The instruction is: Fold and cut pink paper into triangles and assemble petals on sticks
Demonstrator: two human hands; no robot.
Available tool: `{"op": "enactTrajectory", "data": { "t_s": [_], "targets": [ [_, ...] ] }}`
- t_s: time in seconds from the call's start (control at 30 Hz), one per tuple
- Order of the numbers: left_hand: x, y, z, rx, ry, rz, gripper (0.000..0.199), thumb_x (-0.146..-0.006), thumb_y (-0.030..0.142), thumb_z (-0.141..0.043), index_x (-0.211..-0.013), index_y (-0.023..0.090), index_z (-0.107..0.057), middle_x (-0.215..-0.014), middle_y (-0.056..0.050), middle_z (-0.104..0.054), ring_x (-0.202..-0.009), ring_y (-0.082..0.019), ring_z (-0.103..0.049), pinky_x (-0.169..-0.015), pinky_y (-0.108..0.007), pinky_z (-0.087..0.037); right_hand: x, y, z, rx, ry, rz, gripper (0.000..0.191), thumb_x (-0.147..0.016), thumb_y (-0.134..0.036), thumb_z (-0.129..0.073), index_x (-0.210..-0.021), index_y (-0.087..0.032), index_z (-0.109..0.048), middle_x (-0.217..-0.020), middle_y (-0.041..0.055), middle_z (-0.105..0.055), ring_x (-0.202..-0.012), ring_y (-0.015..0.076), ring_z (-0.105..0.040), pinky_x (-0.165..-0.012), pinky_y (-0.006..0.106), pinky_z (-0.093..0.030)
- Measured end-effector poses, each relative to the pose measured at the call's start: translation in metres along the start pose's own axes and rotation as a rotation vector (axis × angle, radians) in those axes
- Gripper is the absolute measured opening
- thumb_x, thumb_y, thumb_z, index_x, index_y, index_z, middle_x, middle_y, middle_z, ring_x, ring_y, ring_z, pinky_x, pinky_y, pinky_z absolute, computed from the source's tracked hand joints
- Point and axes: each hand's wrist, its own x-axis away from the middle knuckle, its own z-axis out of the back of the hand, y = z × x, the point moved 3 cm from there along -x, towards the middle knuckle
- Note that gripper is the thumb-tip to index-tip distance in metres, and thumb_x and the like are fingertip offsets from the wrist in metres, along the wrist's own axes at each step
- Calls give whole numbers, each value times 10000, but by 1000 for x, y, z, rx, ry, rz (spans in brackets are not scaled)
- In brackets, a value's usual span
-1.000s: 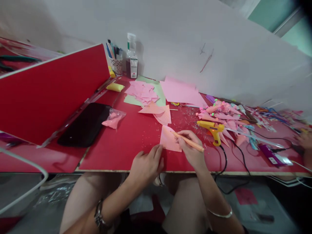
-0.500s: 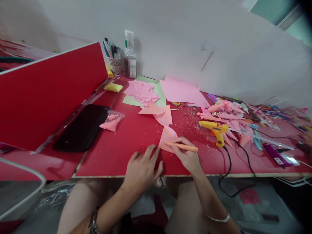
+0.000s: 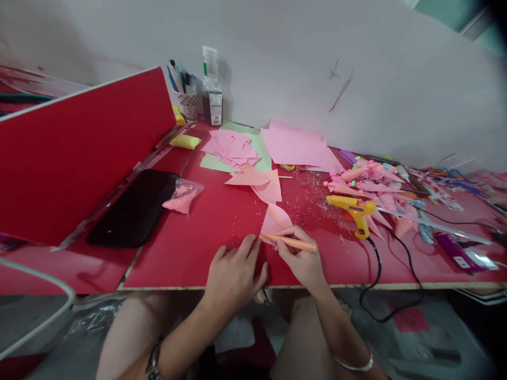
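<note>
An orange pen (image 3: 295, 243) is pinched in my right hand (image 3: 303, 258), its tip on the lower left part of a pink paper piece (image 3: 275, 219). My left hand (image 3: 233, 269) rests on the red table with its fingers spread, fingertips at the left edge of that piece. Just beyond lie two orange-pink cut pieces (image 3: 269, 187), overlapping. Further back, a heap of pink cut pieces (image 3: 229, 148) sits on a green sheet (image 3: 261, 150).
Right of my hands are a yellow glue gun (image 3: 356, 211) with a black cord, a pile of pink cones (image 3: 372, 182) and a purple power strip (image 3: 461, 256). On the left are a black phone (image 3: 134, 208), a small bag (image 3: 182, 196) and a red panel (image 3: 87, 153).
My right hand and the pen have shifted slightly left and down over the paper piece. My left hand has stayed nearly in place.
</note>
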Motion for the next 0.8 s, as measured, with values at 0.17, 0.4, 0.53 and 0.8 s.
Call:
{"op": "enactTrajectory", "data": {
  "t_s": [0.17,0.4,0.53,0.8],
  "targets": [
    [0,0,0,3,1,-7,377,-804,320,-433,-1107,134,-559,-1139,-91,-578,-625,-180,-611,-655,-372,-445,-1,-3,2,63,18,39,23,-724,-182,-546,-729,-184,-569,-663,-6,-615,-633,131,-586,-589,218,-456],
    [0,0,-2,10,-2,-12,374,-804,314,-428,-1103,134,-562,-1133,-93,-579,-625,-176,-608,-653,-366,-444,-1,-5,0,80,-6,42,38,-725,-183,-538,-715,-179,-575,-651,-3,-622,-621,134,-589,-579,218,-448],
    [-1,0,-2,3,-7,-12,382,-807,318,-418,-1112,136,-556,-1134,-88,-579,-630,-175,-609,-658,-367,-447,-1,-2,2,84,20,18,41,-729,-191,-536,-726,-177,-575,-667,4,-625,-631,137,-587,-570,219,-444],
    [-1,-1,-2,11,-24,-8,382,-798,307,-431,-1117,138,-554,-1144,-82,-576,-665,-187,-619,-673,-377,-454,-3,7,12,106,83,-19,38,-739,-204,-544,-743,-179,-572,-646,-11,-590,-588,123,-548,-523,206,-411]
  ]
}}
